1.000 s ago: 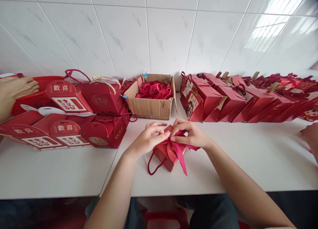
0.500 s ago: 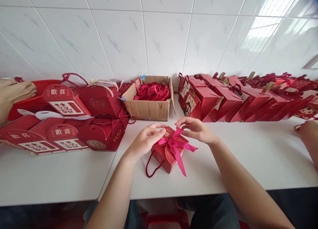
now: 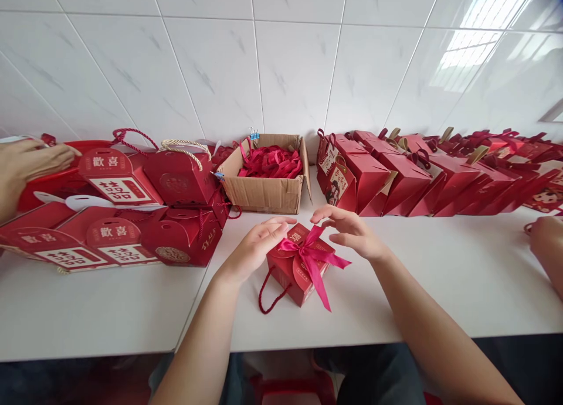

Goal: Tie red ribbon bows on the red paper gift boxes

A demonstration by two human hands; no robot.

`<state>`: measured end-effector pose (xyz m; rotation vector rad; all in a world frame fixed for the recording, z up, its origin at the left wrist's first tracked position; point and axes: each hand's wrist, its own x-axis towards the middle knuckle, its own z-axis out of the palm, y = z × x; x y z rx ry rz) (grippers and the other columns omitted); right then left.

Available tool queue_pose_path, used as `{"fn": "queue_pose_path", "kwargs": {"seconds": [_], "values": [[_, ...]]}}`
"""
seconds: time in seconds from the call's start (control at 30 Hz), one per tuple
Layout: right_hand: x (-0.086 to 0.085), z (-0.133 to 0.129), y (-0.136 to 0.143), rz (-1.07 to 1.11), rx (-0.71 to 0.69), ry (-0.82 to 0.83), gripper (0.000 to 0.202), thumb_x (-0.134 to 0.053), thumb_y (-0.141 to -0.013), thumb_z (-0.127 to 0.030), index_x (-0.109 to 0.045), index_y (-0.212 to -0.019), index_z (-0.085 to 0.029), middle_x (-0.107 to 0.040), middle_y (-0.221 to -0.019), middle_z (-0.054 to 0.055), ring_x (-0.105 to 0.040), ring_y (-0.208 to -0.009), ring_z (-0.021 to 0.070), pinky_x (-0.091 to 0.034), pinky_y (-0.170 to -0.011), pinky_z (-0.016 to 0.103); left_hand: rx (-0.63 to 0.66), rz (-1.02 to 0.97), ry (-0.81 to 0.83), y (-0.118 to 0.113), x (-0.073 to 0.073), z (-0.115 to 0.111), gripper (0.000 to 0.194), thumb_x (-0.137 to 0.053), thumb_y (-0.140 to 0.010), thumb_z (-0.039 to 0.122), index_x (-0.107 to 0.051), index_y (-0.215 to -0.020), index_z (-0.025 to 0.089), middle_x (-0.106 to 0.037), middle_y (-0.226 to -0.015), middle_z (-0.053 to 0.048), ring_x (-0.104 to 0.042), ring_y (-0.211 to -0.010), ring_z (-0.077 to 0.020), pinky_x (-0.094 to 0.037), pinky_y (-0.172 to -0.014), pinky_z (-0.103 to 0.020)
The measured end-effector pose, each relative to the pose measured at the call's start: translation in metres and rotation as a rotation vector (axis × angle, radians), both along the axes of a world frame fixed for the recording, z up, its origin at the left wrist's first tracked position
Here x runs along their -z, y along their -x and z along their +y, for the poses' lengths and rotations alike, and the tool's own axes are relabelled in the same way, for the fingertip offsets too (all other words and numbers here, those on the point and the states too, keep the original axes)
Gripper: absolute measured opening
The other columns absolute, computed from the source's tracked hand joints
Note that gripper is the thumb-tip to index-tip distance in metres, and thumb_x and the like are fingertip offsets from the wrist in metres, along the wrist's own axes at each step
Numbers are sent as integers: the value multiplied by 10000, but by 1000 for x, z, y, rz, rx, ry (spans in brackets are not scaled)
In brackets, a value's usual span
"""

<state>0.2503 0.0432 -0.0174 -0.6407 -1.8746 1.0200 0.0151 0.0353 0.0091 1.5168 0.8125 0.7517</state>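
Observation:
A small red gift box rests on the white table in front of me, turned at an angle. Across its top lies a bright pink ribbon bow with its tails hanging over the near side. A dark red cord handle loops onto the table at the box's lower left. My left hand is at the box's upper left edge, fingers stretched out and holding nothing. On the far right side, my right hand hovers beside the bow with fingers apart and nothing in them.
Behind the gift box stands a cardboard box filled with red ribbons. Stacked red boxes are at the left, beside a red basin and another person's hand. Rows of red gift boxes line the wall. A hand shows at right.
Both my hands have loosened and drawn slightly away from the gift box, which stays in place. The other person's hand at left has shifted right over the basin.

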Motion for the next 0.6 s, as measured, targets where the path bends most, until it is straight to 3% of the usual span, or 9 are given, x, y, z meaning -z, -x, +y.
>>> {"fn": "queue_pose_path", "kwargs": {"seconds": [0.17,0.23,0.4,0.6], "values": [[-5,-13,22,-92,173,-133,117,-643,-836,-302,-692,-914,-230,-565,-1075,79,-573,-1022,210,-464,-919,389,13,18,-99,2,-2,0,377,-523,-883,419,-523,-599,171,-610,-1186,-76,-383,-1329,-263,-337,-1046,-360],[-4,-17,31,-144,182,-189,79,-664,-824,-283,-704,-860,-225,-568,-1060,81,-586,-1006,213,-466,-925,403,22,20,-107,3,-3,0,364,-534,-878,397,-498,-591,175,-618,-1168,-80,-341,-1361,-260,-321,-1059,-375],[-1,-17,34,-170,169,-204,62,-666,-827,-265,-699,-830,-214,-572,-1077,84,-591,-1010,211,-468,-921,405,63,10,-55,5,-4,-1,313,-541,-872,400,-521,-650,180,-551,-1302,-75,-336,-1369,-260,-315,-1069,-403],[-2,-15,30,-220,157,-284,75,-644,-844,-251,-679,-792,-210,-596,-1077,84,-548,-1018,219,-452,-908,416,-17,72,-82,1,-1,-1,261,-571,-843,346,-571,-647,175,-573,-1235,-82,-419,-1304,-269,-346,-1057,-416]]}}
